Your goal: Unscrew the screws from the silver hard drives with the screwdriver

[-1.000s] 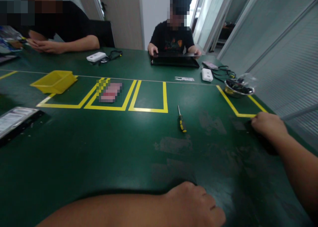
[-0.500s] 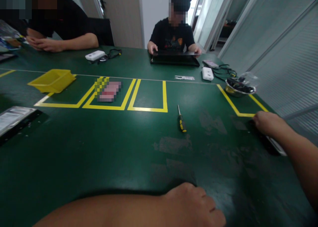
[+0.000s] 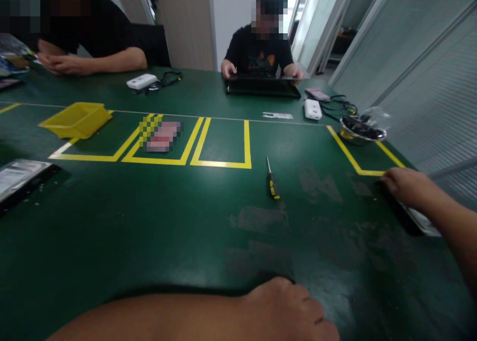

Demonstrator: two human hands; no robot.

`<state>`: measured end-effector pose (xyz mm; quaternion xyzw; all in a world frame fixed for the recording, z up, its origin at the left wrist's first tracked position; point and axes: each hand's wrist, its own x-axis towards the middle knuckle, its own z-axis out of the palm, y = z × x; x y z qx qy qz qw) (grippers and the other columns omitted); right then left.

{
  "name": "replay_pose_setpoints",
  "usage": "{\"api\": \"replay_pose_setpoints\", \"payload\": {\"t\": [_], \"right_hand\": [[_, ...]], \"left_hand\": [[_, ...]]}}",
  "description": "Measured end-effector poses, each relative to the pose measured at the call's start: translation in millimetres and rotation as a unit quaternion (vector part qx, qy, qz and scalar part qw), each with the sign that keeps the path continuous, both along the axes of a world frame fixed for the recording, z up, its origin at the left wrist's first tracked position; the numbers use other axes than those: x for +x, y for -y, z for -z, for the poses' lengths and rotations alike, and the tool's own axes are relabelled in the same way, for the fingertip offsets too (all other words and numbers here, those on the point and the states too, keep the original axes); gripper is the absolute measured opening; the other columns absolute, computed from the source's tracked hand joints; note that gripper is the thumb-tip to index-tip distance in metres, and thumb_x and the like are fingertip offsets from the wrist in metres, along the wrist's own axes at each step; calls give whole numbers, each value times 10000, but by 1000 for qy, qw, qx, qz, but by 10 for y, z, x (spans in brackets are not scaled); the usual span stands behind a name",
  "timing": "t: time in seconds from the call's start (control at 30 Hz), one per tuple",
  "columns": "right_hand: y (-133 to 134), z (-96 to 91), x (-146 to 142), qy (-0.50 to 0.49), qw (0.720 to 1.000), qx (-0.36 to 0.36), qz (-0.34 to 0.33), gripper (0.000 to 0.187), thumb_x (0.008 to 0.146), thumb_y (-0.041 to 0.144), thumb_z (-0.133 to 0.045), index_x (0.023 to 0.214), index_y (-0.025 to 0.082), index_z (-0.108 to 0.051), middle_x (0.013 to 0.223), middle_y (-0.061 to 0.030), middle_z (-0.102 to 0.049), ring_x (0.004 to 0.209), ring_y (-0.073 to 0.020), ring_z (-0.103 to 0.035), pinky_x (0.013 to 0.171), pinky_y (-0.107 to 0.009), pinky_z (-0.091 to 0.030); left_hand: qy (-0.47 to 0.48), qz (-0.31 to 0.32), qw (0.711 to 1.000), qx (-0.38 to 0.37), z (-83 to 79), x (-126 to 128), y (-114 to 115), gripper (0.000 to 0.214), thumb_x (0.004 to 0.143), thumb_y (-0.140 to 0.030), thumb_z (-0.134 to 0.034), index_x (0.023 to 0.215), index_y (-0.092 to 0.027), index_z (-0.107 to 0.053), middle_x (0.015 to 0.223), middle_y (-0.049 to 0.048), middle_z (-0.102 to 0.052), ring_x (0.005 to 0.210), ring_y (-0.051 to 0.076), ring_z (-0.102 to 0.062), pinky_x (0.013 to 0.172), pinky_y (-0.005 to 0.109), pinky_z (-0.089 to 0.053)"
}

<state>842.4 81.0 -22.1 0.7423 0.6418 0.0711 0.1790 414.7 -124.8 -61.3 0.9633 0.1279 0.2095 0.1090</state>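
Observation:
At the right side of the green table, my right hand (image 3: 404, 183) grips the near-black edge of a hard drive (image 3: 420, 222) with curled fingers. Part of that drive, with its pale label, is hidden under the hand and forearm. My left hand (image 3: 294, 308) rests closed in a loose fist at the bottom middle, its forearm laid across the front of the table; nothing sticks out of it. Between the two hands, farther back, lies a screwdriver (image 3: 273, 182) with a yellow and black handle. Another hard drive (image 3: 24, 179) lies flat at the left edge.
Yellow tape (image 3: 219, 165) marks boxes across the table. A yellow bin (image 3: 76, 122) and a blurred pink item (image 3: 164, 136) lie within the marks. At the right stands a metal bowl (image 3: 361, 132) of dark parts. Two people sit opposite, one holding a dark panel (image 3: 263, 85).
My right hand and the hard drive under it have shifted slightly right in view. My left hand stays almost where it was, still closed.

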Motion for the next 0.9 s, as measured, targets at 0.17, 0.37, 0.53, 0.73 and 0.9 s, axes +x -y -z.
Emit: {"api": "replay_pose_setpoints", "payload": {"t": [0.17, 0.37, 0.53, 0.73, 0.9], "right_hand": [[-2, -33, -2, -14, 1000, 9, -13, 281, 925, 270, -472, 1044, 128, -683, 1070, -155, -698, 992, -277, -659, 855, -357, -508], [-2, -54, 14, -29, 999, 15, 11, 314, 902, 324, -458, 1027, 139, -679, 1024, -153, -702, 919, -278, -652, 771, -355, -492], [8, -44, 31, -44, 999, 21, 19, 302, 886, 358, -453, 958, 160, -669, 974, -144, -702, 882, -273, -647, 745, -353, -483], [62, -28, -1, -48, 998, 39, 10, 302, 913, 375, -377, 868, 167, -591, 933, -159, -672, 832, -263, -634, 723, -352, -488], [196, 11, -105, -41, 997, 40, -47, 283, 918, 393, -356, 845, 189, -539, 900, -140, -626, 833, -254, -612, 751, -356, -486]], "left_hand": [[17, -3, 1000, 13, 47, -1, 2, 185, 915, -274, -616, 815, -188, -487, 708, -14, -533, 623, 169, -554, 446, 298, -264], [31, -3, 999, 6, 74, -3, 7, 184, 896, -266, -639, 805, -191, -498, 700, -12, -512, 600, 173, -523, 426, 292, -256], [35, 2, 999, 6, 95, -3, 2, 181, 890, -276, -652, 817, -191, -511, 707, -11, -516, 604, 174, -521, 429, 294, -266], [46, -4, 999, 4, 105, 9, 15, 182, 900, -276, -645, 807, -193, -513, 700, -14, -524, 600, 171, -523, 439, 296, -261], [40, 4, 999, 3, 113, 8, 12, 156, 894, -268, -650, 821, -195, -533, 692, -18, -535, 589, 169, -527, 437, 294, -254]]}}
